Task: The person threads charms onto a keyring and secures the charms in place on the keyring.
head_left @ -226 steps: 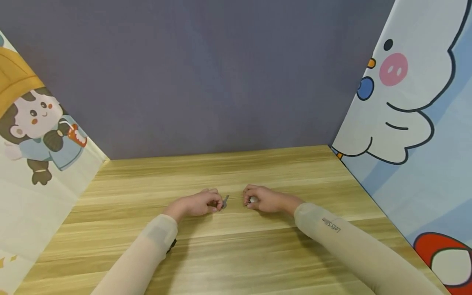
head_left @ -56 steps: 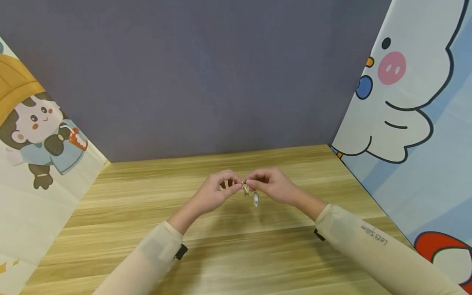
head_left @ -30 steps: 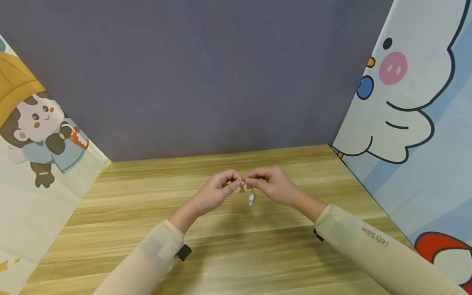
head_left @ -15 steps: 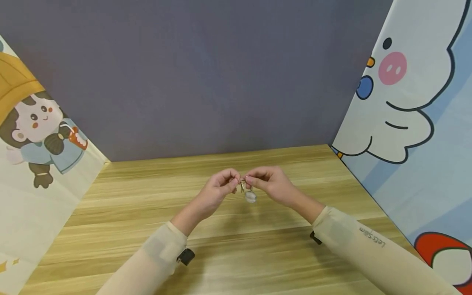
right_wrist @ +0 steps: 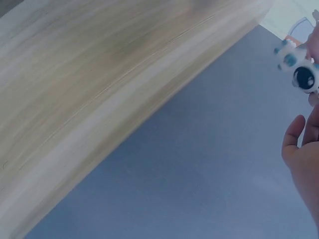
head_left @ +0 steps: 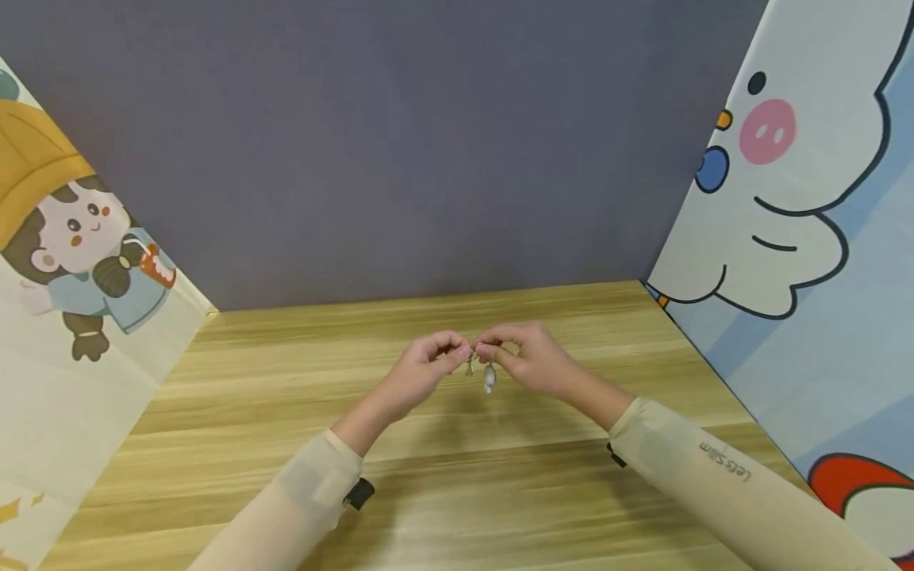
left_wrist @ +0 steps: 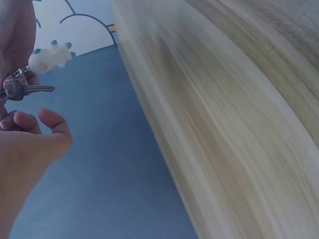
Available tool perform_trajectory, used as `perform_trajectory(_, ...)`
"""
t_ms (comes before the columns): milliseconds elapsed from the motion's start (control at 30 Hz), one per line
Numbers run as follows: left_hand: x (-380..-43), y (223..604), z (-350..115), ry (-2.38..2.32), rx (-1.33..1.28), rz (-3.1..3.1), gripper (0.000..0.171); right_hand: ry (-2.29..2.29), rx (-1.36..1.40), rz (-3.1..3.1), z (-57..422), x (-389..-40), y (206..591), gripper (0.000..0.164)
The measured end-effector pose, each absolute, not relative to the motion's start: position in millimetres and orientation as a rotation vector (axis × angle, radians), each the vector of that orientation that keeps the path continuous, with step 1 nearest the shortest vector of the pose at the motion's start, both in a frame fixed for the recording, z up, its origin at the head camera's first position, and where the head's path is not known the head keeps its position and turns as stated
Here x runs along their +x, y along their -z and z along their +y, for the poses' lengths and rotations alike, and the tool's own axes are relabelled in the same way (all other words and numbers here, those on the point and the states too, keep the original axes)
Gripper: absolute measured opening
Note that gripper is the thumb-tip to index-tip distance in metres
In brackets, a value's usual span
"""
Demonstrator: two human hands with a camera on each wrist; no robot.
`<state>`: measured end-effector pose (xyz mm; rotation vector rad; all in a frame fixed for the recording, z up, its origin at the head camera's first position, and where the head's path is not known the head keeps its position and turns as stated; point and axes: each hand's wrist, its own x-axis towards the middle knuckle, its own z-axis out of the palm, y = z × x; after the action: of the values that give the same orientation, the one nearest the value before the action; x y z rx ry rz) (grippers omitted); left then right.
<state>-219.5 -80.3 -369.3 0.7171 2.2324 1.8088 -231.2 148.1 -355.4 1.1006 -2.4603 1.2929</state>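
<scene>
Sleeves, pale and sheer, nearest: left sleeve (head_left: 286,492) and right sleeve (head_left: 714,468), both cut off at bottom edge; small lettering on the right one. Black piece (head_left: 359,493) pokes out under left cuff, another black piece (head_left: 616,455) under right cuff, mostly hidden.

Left hand (head_left: 414,373) and right hand (head_left: 535,361) pinch a keyring (head_left: 474,350) between thumbs and fingertips, held in the air above the table. Ring mostly covered by fingers; can't tell which part each hand grips. Key (left_wrist: 25,89) dangles by left fingertips, too small in head view for detail. White charm (head_left: 489,377) with teal tips hangs just below right fingertips; right wrist view shows a dark round spot on it, left wrist view a bit of chain (left_wrist: 20,72). Both wrist views crop the hands at the edge.

Table (head_left: 457,492): light wood grain, soft shadows under hands. Behind it, plain grey-blue wall (head_left: 428,159). Side panels cropped: left panel (head_left: 93,262) has cartoon figure with red drink; right panel (head_left: 821,238) has white cartoon creature, pink snout-like spot.
</scene>
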Motion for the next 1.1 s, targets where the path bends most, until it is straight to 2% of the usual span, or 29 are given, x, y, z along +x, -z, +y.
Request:
perform_trajectory(333,-216.1,367.6,-75.3,-1.987,0.679,2.036,0.024,-1.628,0.916,-2.513,147.8,-230.2,356.7,0.017)
perform_trajectory(533,-214.3,369.9,-72.4,-2.157,0.647,1.897,0.012,-1.780,0.865,-2.468,144.1,-229.0,354.8,0.017)
perform_trajectory(1100,-211.0,374.2,-68.7,-2.336,0.645,1.614,0.029,-1.977,0.834,-2.343,136.5,-228.7,359.8,0.017)
